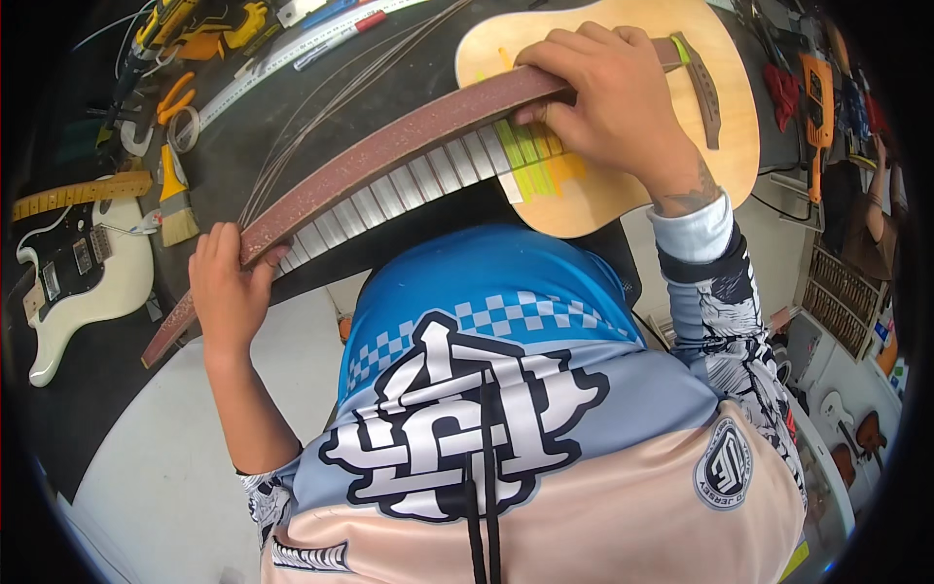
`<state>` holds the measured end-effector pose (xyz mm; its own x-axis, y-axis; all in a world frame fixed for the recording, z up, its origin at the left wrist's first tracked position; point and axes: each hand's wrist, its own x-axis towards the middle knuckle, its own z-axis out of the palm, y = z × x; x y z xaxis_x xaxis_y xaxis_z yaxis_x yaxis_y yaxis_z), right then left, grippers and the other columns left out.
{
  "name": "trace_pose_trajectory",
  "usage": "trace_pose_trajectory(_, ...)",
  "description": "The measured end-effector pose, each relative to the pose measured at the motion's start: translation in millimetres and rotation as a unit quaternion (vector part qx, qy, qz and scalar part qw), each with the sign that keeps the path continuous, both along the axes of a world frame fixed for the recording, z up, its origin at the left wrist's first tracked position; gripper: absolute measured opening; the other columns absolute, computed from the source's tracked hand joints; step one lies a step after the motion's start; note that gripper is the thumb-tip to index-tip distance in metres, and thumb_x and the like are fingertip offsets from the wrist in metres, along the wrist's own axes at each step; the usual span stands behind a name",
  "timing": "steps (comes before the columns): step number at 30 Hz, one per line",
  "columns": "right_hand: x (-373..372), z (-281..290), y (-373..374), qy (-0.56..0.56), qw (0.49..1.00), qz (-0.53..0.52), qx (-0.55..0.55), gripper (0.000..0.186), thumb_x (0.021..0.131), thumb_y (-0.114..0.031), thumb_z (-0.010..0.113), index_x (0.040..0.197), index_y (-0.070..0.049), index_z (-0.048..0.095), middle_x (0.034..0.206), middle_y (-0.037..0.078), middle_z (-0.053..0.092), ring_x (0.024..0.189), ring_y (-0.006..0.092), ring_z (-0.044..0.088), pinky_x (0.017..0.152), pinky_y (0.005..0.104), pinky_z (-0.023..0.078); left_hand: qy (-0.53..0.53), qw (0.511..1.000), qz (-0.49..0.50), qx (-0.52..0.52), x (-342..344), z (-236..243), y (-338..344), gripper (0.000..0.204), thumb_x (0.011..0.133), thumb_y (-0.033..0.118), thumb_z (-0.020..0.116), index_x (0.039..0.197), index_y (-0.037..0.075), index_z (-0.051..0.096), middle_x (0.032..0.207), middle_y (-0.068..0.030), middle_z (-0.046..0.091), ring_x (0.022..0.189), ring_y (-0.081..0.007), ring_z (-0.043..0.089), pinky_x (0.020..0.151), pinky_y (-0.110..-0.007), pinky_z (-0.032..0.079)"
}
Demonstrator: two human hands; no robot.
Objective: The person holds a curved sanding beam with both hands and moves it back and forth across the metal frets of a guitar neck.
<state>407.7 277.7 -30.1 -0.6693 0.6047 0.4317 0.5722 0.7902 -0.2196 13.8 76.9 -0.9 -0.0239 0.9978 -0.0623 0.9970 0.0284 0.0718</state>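
Note:
A long, narrow reddish-brown bar (389, 146), its surface speckled and worn, lies lengthwise along the guitar's fretboard (389, 195). The fretboard shows silvery strips between its frets. My left hand (232, 287) is closed round the bar toward its left end, thumb on the near side. Toward the other end, my right hand (608, 102) grips the bar from above, over the acoustic guitar's pale body (491, 49). Green and yellow tape (535, 161) covers the body near the fretboard's end. The dark bridge (705, 97) stands beyond my right hand. The bar's underside is hidden.
Loose strings (311, 122) fan across the dark bench behind the bar. At left are a white electric guitar body (88, 263), a brush (177, 209), orange-handled pliers (175, 97) and a yellow drill (161, 34). A long ruler (263, 73) lies farther back. An orange tool (817, 97) is at right.

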Motion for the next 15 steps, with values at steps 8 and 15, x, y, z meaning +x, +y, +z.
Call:
trace_pose_trajectory(8, 19, 2, -48, -0.030, 0.998, -0.040, -0.033, 0.031, 0.072, -0.025, 0.081, 0.103, -0.023, 0.074, 0.092, -0.006, 0.065, 0.092, 0.0200, 0.064, 0.084, 0.0437, 0.043, 0.024, 0.999, -0.020, 0.033, 11, -2, -37, 0.042, 0.079, 0.023, 0.089, 0.096, 0.004, 0.055, 0.095, -0.0127, 0.056, 0.092, -0.0371, 0.056, 0.082, -0.046, 0.042)
trace_pose_trajectory(15, 2, 7, -3, -0.017, 1.000, 0.000, -0.007, 0.033, 0.077, -0.027, 0.084, 0.107, -0.017, 0.075, 0.096, -0.001, 0.070, 0.093, 0.0217, 0.065, 0.085, 0.0425, 0.041, 0.018, 1.000, -0.007, 0.014, -3, -2, 0, 0.044, 0.082, 0.028, 0.090, 0.094, 0.004, 0.055, 0.094, -0.0125, 0.056, 0.092, -0.0369, 0.056, 0.082, -0.046, 0.042)
